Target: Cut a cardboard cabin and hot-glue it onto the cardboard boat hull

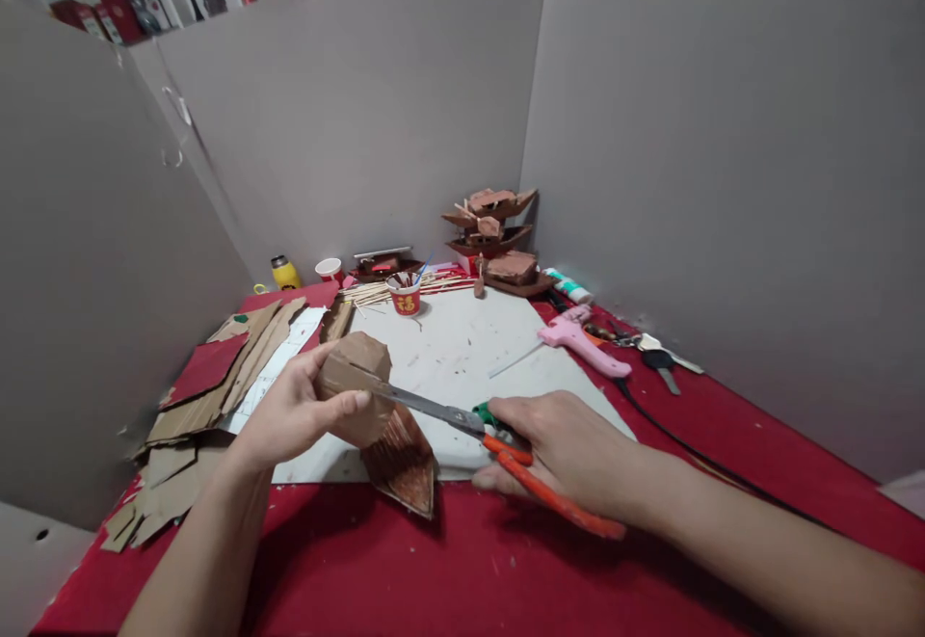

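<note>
My left hand [293, 415] is closed on a piece of brown cardboard [361, 358], thumb on the near side and fingers behind it. In my right hand [570, 444] is a pair of scissors [448, 413] with orange and green handles. Their blades point left and reach the cardboard's edge; whether they cut into it I cannot tell. Just below the cardboard lies a brown-painted, pointed boat-shaped piece [406, 468], partly covered by it, on the white sheet's front edge.
Cardboard scraps [209, 396] lie at the left. A white sheet [462, 348] covers the red table [462, 560]. At the back are a red paper cup [405, 298], thin sticks and model boats [498, 232]. On the right lie a pink glue gun [582, 340] with its cord and keys [659, 358].
</note>
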